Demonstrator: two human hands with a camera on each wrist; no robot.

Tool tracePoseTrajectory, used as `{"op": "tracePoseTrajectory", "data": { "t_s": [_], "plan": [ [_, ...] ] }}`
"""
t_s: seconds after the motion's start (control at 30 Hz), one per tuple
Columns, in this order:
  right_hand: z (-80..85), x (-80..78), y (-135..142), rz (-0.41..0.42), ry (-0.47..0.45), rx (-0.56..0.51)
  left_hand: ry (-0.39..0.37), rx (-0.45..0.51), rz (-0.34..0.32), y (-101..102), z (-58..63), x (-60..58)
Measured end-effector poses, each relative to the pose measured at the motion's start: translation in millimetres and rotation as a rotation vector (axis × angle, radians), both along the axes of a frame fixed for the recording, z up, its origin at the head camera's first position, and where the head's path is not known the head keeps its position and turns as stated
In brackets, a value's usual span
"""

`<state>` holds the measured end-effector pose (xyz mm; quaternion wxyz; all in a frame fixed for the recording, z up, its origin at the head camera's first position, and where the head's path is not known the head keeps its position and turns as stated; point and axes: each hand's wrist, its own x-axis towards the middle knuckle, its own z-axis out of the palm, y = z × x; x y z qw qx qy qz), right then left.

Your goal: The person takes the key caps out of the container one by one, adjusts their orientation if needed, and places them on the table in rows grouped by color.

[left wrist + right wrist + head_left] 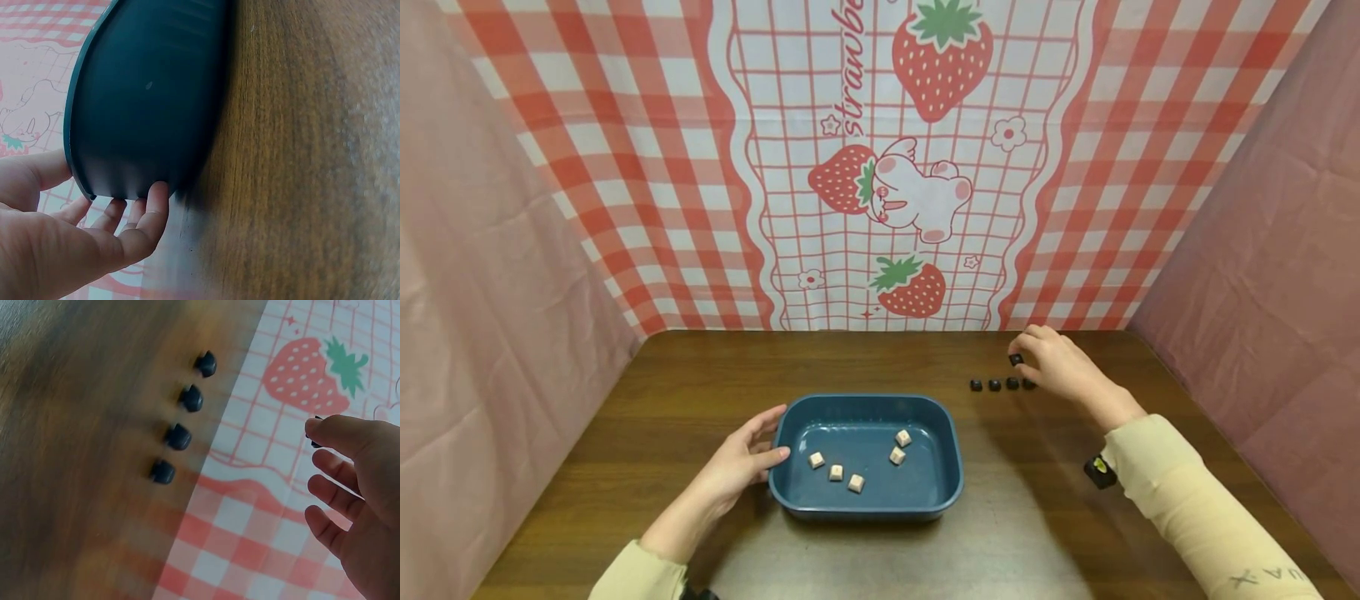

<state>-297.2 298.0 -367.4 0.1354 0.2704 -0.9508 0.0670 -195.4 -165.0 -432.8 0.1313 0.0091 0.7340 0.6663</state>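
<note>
A blue rectangular tray point(868, 510) stands on the table with several cream-white keycaps point(856, 483) lying loose inside it. My left hand point(741, 458) holds the tray's left end; the thumb lies over the rim, and in the left wrist view the other fingertips point(160, 189) bear on the outer wall. At the back right, my right hand point(1056, 364) pinches a black keycap point(1017, 359) between thumb and forefinger, raised off the table. Just below that hand several more black keycaps point(995, 385) stand in a row, spaced apart; the right wrist view shows this row point(178, 437) too.
The brown wooden table point(715, 375) ends at the back against a red-checked strawberry cloth point(880, 275). Pink drapes point(505, 292) hang at both sides. A small black device point(1100, 472) sits by the right sleeve.
</note>
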Motion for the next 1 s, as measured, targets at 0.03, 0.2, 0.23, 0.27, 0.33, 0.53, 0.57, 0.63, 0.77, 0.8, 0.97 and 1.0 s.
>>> {"op": "tracePoseTrajectory", "data": {
  "t_s": [0.03,0.2,0.23,0.27,0.33,0.53,0.57,0.63,0.77,0.8,0.97,1.0],
  "plan": [
    [-1.2,-0.8,2,-0.009,-0.004,-0.008,0.000,0.002,0.000,0,-0.1,0.1],
    [-7.8,-5.7,15,-0.045,-0.009,-0.044,0.004,0.011,-0.005,-1,0.0,0.8],
    [-9.6,-6.8,17,-0.051,-0.008,-0.052,0.006,0.010,-0.003,-1,0.3,1.0],
    [-11.5,-7.9,20,-0.057,-0.005,-0.058,0.007,0.010,-0.006,-1,0.3,0.8],
    [-15.3,-9.8,25,-0.069,0.001,-0.070,0.010,0.008,-0.011,-1,0.3,0.9],
    [-27.8,-13.4,41,-0.105,-0.004,-0.103,0.010,0.000,-0.005,0,-0.2,0.6],
    [-30.1,-13.6,44,-0.115,-0.013,-0.107,0.012,-0.001,-0.003,0,-0.5,0.6],
    [-34.6,-14.0,49,-0.138,-0.046,-0.113,0.013,-0.004,0.000,0,-0.6,0.5],
    [-44.8,-14.8,58,-0.178,-0.103,-0.130,0.014,0.006,-0.009,-1,-1.4,-0.1],
    [-47.4,-15.1,60,-0.187,-0.117,-0.135,0.012,0.011,-0.010,-1,-1.6,-0.3],
    [-59.3,-15.4,66,-0.208,-0.156,-0.162,0.020,0.022,-0.018,-1,-3.5,-1.5],
    [-61.4,-15.4,67,-0.212,-0.162,-0.166,0.020,0.022,-0.017,-1,-3.8,-1.7]
  ]
}}
